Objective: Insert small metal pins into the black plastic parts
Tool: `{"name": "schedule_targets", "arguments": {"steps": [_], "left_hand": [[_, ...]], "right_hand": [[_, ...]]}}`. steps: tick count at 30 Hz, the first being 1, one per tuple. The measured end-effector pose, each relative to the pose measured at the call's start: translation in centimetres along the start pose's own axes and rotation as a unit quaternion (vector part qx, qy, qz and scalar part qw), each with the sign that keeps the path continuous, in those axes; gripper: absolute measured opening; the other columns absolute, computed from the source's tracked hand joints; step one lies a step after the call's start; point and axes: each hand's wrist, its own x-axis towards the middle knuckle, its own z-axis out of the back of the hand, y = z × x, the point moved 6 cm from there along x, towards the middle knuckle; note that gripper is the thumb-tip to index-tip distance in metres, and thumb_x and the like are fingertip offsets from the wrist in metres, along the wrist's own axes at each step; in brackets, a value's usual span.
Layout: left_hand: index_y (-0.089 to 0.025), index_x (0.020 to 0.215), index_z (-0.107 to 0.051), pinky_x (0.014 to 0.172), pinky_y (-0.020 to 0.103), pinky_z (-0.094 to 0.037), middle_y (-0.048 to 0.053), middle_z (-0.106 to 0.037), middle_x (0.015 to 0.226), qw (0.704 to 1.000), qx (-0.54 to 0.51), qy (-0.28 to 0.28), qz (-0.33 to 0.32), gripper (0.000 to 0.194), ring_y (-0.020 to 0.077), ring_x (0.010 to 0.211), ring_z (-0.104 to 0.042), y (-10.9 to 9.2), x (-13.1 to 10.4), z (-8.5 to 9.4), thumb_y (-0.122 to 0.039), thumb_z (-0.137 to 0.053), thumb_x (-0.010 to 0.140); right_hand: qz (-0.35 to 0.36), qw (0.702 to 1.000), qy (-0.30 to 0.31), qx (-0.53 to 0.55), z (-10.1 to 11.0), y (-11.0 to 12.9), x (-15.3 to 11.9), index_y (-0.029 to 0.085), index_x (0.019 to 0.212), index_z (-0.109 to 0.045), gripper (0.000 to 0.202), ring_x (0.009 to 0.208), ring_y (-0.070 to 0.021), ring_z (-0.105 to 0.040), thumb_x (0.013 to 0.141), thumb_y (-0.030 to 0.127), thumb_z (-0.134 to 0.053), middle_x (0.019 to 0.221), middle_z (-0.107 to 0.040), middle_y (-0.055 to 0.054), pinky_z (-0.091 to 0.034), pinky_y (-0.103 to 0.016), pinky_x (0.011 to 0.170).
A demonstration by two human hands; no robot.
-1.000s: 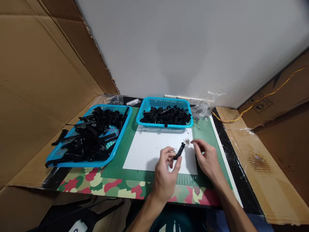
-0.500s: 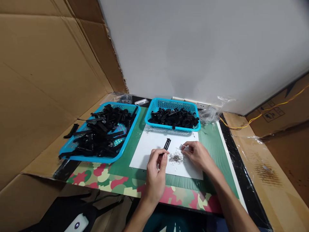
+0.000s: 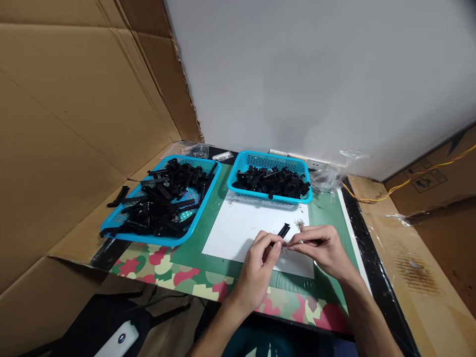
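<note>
My left hand (image 3: 262,255) grips a slim black plastic part (image 3: 284,230), its top end sticking up past the fingers. Close beside it, my right hand (image 3: 316,243) has thumb and fingers pinched together at the part's lower end. Whatever lies in that pinch is too small and covered to name. Behind the fingertips, a heap of tiny metal wire pieces (image 3: 299,224) shows in part on a white sheet (image 3: 238,225). Some of the heap is hidden by my hands.
A blue basket (image 3: 269,198) of black parts stands behind the sheet. A larger blue tray (image 3: 193,225) at left holds many longer black parts, with one part (image 3: 118,197) outside its rim. Clear plastic bags (image 3: 327,179) lie at back right. Cardboard (image 3: 74,124) walls the left side.
My left hand has moved right with the black part, which now tilts to the right. My right hand has come in to meet it over the wire pieces. The thin light sliver seen earlier no longer shows.
</note>
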Motion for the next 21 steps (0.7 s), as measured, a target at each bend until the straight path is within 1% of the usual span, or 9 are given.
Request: {"name": "schedule_targets", "arguments": {"steps": [2, 4, 8, 11, 13, 15, 17, 19, 21], "left_hand": [[-0.019, 0.099, -0.066, 0.075, 0.027, -0.039, 0.003, -0.056, 0.096, 1.000, -0.009, 0.017, 0.005, 0.034, 0.0163, 0.084, -0.052, -0.2, 0.0, -0.4, -0.047, -0.050, 0.109], [-0.019, 0.098, -0.064, 0.073, 0.027, -0.037, 0.001, -0.053, 0.094, 0.999, -0.020, 0.030, 0.009, 0.032, 0.0153, 0.080, -0.048, -0.3, 0.0, -0.7, -0.047, -0.051, 0.108], [-0.019, 0.100, -0.063, 0.076, 0.027, -0.036, 0.002, -0.051, 0.095, 0.998, -0.051, 0.048, 0.007, 0.033, 0.0161, 0.084, -0.047, -0.6, 0.0, -0.8, -0.045, -0.045, 0.110], [-0.018, 0.094, -0.060, 0.077, 0.028, -0.035, 0.001, -0.049, 0.091, 0.996, -0.066, 0.052, 0.005, 0.035, 0.0162, 0.085, -0.045, -0.6, 0.0, -0.9, -0.046, -0.045, 0.110], [-0.018, 0.089, -0.056, 0.076, 0.027, -0.034, 0.000, -0.045, 0.087, 0.994, -0.087, 0.061, 0.013, 0.036, 0.0153, 0.082, -0.042, -0.4, 0.1, -1.1, -0.047, -0.047, 0.109], [-0.019, 0.088, -0.052, 0.073, 0.027, -0.033, -0.001, -0.041, 0.083, 0.990, -0.116, 0.080, 0.024, 0.036, 0.0144, 0.079, -0.039, 0.0, 0.1, -1.3, -0.048, -0.049, 0.109], [-0.019, 0.087, -0.051, 0.071, 0.027, -0.032, -0.002, -0.039, 0.081, 0.987, -0.129, 0.089, 0.024, 0.036, 0.0139, 0.076, -0.036, 0.1, 0.1, -1.4, -0.048, -0.049, 0.109], [-0.019, 0.086, -0.051, 0.071, 0.026, -0.032, -0.002, -0.040, 0.082, 0.990, -0.119, 0.076, 0.013, 0.036, 0.0139, 0.076, -0.037, -0.1, 0.2, -1.2, -0.047, -0.050, 0.109], [-0.019, 0.087, -0.053, 0.071, 0.026, -0.033, -0.001, -0.043, 0.084, 0.994, -0.093, 0.052, 0.001, 0.036, 0.0140, 0.077, -0.040, -0.2, 0.3, -1.0, -0.046, -0.049, 0.109]], "right_hand": [[0.018, 1.000, -0.003, -0.006, 0.1, 0.1, 0.0, 0.021, 0.087, -0.088, 0.012, 0.058, -0.0124, -0.049, 0.093, 0.029, -0.081, 0.067, -0.070, -0.004, -0.033, -0.027, 0.054], [0.029, 1.000, 0.001, -0.010, 0.2, 0.2, 0.0, 0.021, 0.088, -0.088, 0.013, 0.057, -0.0121, -0.049, 0.094, 0.028, -0.080, 0.066, -0.069, -0.004, -0.033, -0.027, 0.053], [0.045, 0.999, 0.016, -0.007, 0.1, 0.5, -0.1, 0.020, 0.090, -0.088, 0.014, 0.057, -0.0115, -0.050, 0.095, 0.028, -0.078, 0.067, -0.069, -0.004, -0.033, -0.026, 0.053], [0.049, 0.998, 0.038, -0.008, -0.1, 0.6, -0.2, 0.019, 0.090, -0.088, 0.018, 0.058, -0.0121, -0.052, 0.097, 0.031, -0.077, 0.067, -0.068, -0.004, -0.034, -0.026, 0.054], [0.046, 0.998, 0.051, -0.012, -0.2, 0.6, -0.3, 0.019, 0.091, -0.088, 0.020, 0.059, -0.0123, -0.051, 0.097, 0.034, -0.077, 0.064, -0.064, -0.003, -0.033, -0.026, 0.054], [0.040, 0.998, 0.056, -0.014, -0.3, 0.6, -0.4, 0.020, 0.091, -0.089, 0.021, 0.059, -0.0122, -0.050, 0.097, 0.036, -0.076, 0.062, -0.061, -0.002, -0.033, -0.026, 0.054], [0.024, 0.998, 0.049, -0.007, -0.3, 0.4, -0.4, 0.020, 0.089, -0.088, 0.022, 0.059, -0.0123, -0.049, 0.096, 0.038, -0.077, 0.064, -0.062, -0.002, -0.034, -0.026, 0.055], [-0.006, 1.000, 0.025, 0.003, -0.3, 0.1, -0.3, 0.019, 0.088, -0.087, 0.022, 0.057, -0.0116, -0.045, 0.093, 0.039, -0.079, 0.061, -0.059, -0.001, -0.032, -0.026, 0.054], [-0.043, 0.999, -0.008, 0.007, -0.3, -0.3, -0.4, 0.018, 0.089, -0.086, 0.022, 0.054, -0.0103, -0.035, 0.090, 0.039, -0.081, 0.056, -0.048, 0.003, -0.027, -0.026, 0.052]]}}
